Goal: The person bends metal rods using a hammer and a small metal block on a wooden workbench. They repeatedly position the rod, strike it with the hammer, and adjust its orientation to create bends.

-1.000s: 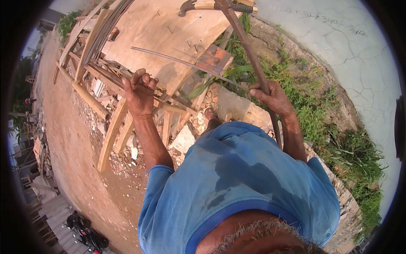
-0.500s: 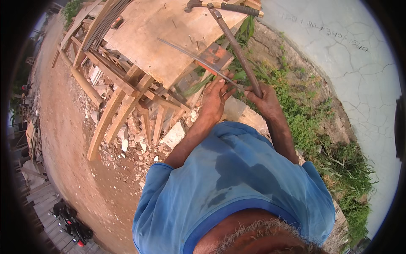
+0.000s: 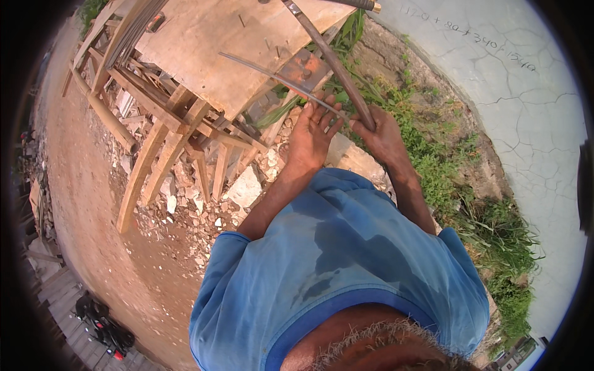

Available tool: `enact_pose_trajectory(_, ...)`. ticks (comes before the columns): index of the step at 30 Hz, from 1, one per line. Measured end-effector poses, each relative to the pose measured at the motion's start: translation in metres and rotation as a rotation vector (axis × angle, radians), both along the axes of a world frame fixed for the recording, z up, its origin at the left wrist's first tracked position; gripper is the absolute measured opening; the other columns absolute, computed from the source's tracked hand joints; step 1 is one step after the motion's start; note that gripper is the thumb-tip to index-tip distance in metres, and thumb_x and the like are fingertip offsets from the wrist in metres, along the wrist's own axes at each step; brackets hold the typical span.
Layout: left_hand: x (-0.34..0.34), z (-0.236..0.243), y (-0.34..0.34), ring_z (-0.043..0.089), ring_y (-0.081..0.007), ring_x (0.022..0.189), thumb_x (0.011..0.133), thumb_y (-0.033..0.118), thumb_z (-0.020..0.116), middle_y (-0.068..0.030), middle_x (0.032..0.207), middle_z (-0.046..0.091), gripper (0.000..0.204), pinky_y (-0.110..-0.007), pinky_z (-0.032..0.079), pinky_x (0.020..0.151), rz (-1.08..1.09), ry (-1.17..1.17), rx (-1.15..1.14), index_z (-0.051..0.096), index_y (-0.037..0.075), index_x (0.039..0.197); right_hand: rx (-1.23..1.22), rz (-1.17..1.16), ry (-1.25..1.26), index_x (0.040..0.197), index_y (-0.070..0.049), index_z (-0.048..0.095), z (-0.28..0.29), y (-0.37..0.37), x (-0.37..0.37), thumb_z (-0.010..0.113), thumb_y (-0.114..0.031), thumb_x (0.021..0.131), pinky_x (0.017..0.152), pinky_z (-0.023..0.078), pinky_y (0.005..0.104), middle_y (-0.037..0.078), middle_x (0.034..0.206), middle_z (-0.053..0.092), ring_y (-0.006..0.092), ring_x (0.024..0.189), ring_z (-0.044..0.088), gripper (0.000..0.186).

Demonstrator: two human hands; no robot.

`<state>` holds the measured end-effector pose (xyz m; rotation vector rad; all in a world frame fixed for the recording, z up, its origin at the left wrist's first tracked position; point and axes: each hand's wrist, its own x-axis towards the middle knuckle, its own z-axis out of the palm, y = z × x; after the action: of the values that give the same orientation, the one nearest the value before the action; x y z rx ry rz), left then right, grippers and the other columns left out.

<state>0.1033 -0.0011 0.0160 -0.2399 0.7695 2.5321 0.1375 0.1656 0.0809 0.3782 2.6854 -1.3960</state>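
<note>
Left hand [image 3: 314, 137], raised clear a second ago, now at thin metal rod [image 3: 281, 81], fingers loosely spread, grip unclear; right hand [image 3: 382, 137] closed round dark metal bar [image 3: 334, 60]; rod slants, far end up-left over plywood sheet [image 3: 198, 52]

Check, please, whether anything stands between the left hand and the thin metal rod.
Nothing visible stands between them: the left hand is right at the thin metal rod, though whether it grips it is unclear. The dark bar in the right hand lies to the right, not between them.
</note>
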Motion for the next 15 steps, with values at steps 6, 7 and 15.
enact_pose_trajectory(6,-0.001,0.001,-0.002,0.043,-0.0277,0.137,0.104,0.046,0.044,-0.0108,0.146,0.048,0.059,-0.05,0.032,0.114,0.027,-0.021,0.003,0.039,0.008,0.148,0.052,0.03,0.019,0.094,0.001,0.071,-0.007,-0.001,-0.004,0.074,-0.026,0.082,0.067,0.045,0.0435,0.016,0.078,0.059,0.0314,0.071,0.062,0.03)
enact_pose_trajectory(7,-0.001,0.003,-0.003,0.043,-0.0275,0.137,0.104,0.046,0.043,-0.0108,0.146,0.048,0.058,-0.05,0.032,0.114,0.033,-0.03,-0.001,0.039,0.008,0.148,0.046,0.043,0.026,0.094,0.001,0.072,-0.008,-0.001,-0.004,0.074,-0.026,0.082,0.067,0.045,0.0437,0.016,0.078,0.058,0.0315,0.071,0.061,0.03)
enact_pose_trajectory(15,-0.003,0.013,-0.007,0.043,-0.0262,0.137,0.104,0.051,0.038,-0.0112,0.146,0.049,0.063,-0.049,0.031,0.115,0.016,-0.03,-0.022,0.039,0.006,0.148,0.003,0.054,0.011,0.104,0.0,0.072,-0.008,0.001,-0.001,0.074,-0.022,0.084,0.067,0.046,0.0347,0.006,0.077,0.062,0.0166,0.07,0.058,0.03)
